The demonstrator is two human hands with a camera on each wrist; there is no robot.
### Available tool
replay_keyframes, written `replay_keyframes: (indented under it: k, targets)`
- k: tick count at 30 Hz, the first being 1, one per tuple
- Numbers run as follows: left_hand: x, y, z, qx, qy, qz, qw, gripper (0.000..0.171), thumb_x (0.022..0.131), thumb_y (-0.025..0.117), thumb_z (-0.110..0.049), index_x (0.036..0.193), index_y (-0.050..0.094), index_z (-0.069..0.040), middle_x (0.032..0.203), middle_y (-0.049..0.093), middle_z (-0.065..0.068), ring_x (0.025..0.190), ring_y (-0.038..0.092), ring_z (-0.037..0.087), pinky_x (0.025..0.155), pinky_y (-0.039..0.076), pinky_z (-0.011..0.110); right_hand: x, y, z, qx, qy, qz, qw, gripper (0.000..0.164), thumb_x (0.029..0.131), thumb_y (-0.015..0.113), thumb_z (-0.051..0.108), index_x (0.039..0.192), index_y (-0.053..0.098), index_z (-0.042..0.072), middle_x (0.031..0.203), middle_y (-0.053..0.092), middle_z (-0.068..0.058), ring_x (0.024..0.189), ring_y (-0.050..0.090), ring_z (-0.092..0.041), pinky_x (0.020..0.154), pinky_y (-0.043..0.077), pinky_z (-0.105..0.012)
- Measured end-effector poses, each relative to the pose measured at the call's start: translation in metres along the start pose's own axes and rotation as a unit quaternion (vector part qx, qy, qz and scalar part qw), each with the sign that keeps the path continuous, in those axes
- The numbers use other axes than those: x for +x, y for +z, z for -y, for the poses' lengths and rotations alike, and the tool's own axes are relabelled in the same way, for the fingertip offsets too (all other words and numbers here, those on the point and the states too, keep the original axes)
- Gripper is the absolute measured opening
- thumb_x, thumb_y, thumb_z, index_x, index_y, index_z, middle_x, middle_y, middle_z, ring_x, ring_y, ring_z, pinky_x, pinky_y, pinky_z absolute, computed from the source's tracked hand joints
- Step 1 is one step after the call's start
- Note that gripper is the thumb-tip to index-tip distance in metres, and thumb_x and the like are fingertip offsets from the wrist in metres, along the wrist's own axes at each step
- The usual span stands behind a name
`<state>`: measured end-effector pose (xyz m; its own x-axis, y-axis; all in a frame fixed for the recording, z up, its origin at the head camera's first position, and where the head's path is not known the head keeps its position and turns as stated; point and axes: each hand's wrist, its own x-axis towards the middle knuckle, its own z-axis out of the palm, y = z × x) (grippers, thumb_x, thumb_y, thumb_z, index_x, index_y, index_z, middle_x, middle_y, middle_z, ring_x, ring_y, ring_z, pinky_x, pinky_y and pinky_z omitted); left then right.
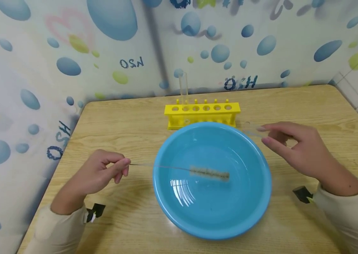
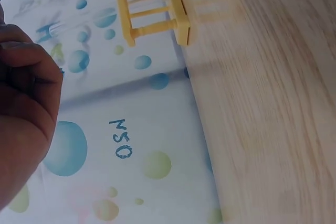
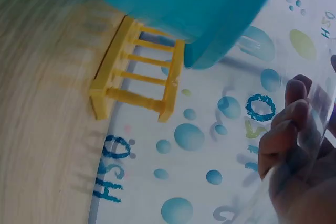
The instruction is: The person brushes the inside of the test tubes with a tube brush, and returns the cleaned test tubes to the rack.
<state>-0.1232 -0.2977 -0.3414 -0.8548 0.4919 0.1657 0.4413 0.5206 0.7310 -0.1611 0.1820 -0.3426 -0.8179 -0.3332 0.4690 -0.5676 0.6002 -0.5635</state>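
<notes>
My left hand pinches the thin wire handle of a test tube brush, whose bristled head hangs over the blue basin. In the left wrist view, curled fingers and a bit of the wire appear at the left edge. Right of the basin, my right hand holds a clear test tube between thumb and fingers, its one end close to the basin's rim. The right wrist view shows the transparent tube running along the palm and fingers.
Behind the basin stands a yellow test tube rack with a row of holes and pegs. One upright test tube is in it, towards the left. A patterned wall covering rises at the wooden table's back and left edges.
</notes>
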Motion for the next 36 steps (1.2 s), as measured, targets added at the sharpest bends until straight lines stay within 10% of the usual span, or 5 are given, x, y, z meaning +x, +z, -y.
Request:
replay_keyframes:
  k: [13, 36]
  targets:
    - [0.023, 0.012, 0.0, -0.018, -0.019, 0.067, 0.9974, 0.036, 0.104, 0.053, -0.01, 0.069, 0.06, -0.02, 0.057, 0.052, -0.008, 0.053, 0.048, 0.009, 0.053, 0.042, 0.026, 0.059, -0.006, 0.017, 0.138, 0.086, 0.021, 0.986, 0.029, 0.103, 0.053, 0.011, 0.131, 0.057, 0.011, 0.101, 0.066, 0.002, 0.088, 0.068, -0.008, 0.083, 0.052, -0.011]
    - [0.037, 0.056, 0.011, -0.007, -0.059, 0.054, 0.9968, 0.03, 0.093, 0.072, -0.023, 0.065, 0.062, -0.018, 0.058, 0.049, -0.012, 0.054, 0.043, 0.003, 0.049, 0.035, 0.019, 0.126, 0.031, -0.014, 0.103, 0.134, 0.017, 0.985, 0.036, 0.103, 0.055, 0.033, 0.132, 0.045, 0.014, 0.124, 0.068, -0.009, 0.107, 0.064, -0.018, 0.097, 0.053, -0.034]
